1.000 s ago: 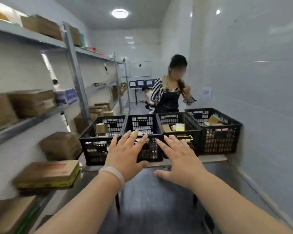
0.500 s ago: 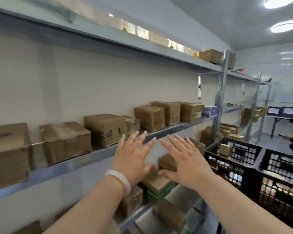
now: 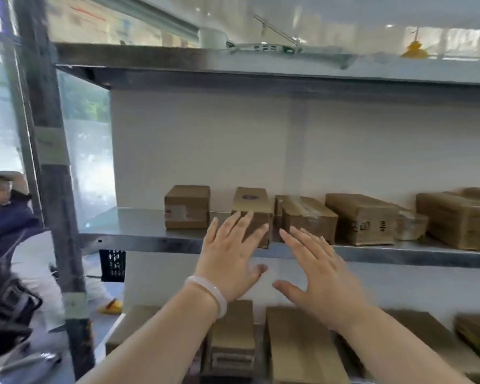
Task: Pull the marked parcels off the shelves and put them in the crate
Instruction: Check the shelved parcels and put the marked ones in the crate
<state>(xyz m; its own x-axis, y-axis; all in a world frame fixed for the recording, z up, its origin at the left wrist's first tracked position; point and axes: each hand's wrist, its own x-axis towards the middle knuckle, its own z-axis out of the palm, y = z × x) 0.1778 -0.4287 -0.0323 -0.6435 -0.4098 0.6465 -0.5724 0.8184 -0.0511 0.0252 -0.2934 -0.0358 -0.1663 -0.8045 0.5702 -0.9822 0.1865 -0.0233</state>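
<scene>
Fingers [image 3: 245, 225] of left hand [image 3: 227, 261] spread before marked parcel [image 3: 251, 202], lying lengthwise front-to-back.

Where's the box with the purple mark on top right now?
Head view, middle shelf: the purple-marked box is second from the left end, between the labelled box and the taped box, behind the left hand.

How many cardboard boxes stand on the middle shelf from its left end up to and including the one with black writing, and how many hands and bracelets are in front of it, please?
Cardboard boxes: 4
Hands, left hand and right hand: 2
Bracelet: 1
Total: 7
</scene>
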